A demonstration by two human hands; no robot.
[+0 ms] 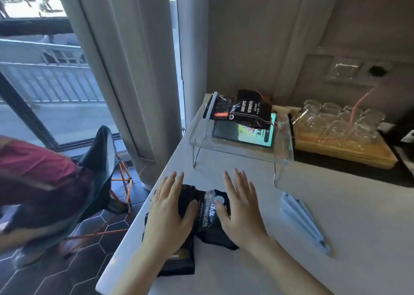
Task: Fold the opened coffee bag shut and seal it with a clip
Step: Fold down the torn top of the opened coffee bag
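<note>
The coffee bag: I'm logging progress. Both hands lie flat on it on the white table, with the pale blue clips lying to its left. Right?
Not quite. The head view shows the pale blue clips to the right of the coffee bag, not the left. Both the left hand and right hand do lie flat on it on the white table.

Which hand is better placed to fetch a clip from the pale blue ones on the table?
Right, probably. The right hand lies flat on the coffee bag on the side nearer the pale blue clips, with bare table between. The left hand, also flat on the bag, could hold it down.
</note>
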